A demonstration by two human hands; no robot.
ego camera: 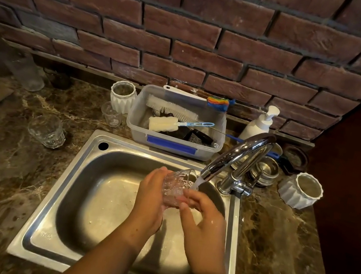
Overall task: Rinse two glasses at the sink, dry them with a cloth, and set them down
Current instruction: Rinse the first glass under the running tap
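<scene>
A clear ribbed glass (177, 185) is tilted over the steel sink (83, 192), its mouth toward the running tap (238, 159). Water streams from the spout onto its rim. My left hand (151, 201) wraps the glass from the left. My right hand (203, 223) grips its lower part from the right, fingers wet. A second clear glass (47, 130) stands upright on the marble counter to the left of the sink, apart from both hands. No cloth shows clearly.
Behind the sink sits a plastic tub (174, 140) of brushes, beside a small clear glass (111, 114) and a white ribbed pot (122, 96). A soap pump (259, 124), steel bowls (265, 171) and another white pot (300, 190) crowd the right. A brick wall rises behind.
</scene>
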